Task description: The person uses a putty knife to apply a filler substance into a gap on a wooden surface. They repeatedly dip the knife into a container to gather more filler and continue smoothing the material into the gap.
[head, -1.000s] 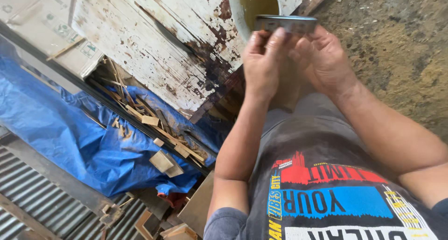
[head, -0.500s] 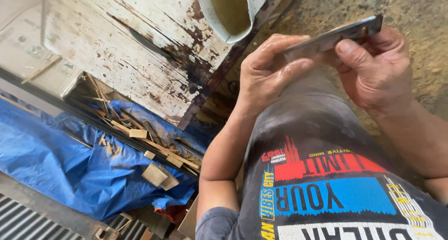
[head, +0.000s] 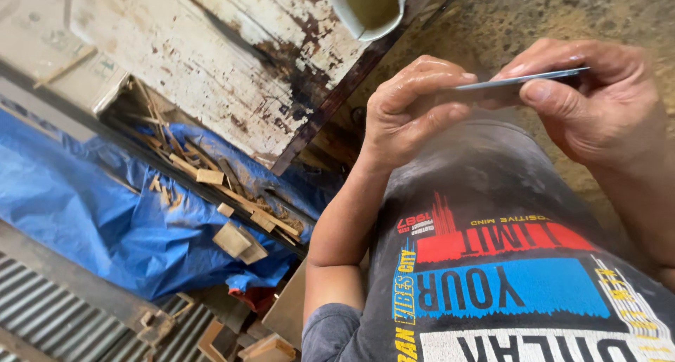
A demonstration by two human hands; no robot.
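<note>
Tilted flatter than a moment ago, the thin metal blade [head: 517, 78] now shows its edge; left hand [head: 411, 112] and right hand [head: 598, 102] both pinch it above the paint-worn tabletop [head: 211, 59].

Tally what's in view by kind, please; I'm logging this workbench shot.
Hands: 2, left hand and right hand
Thin metal blade held between them: 1
White bucket: 1
Blue tarp: 1
Worn white board: 1
Total: 6
</note>
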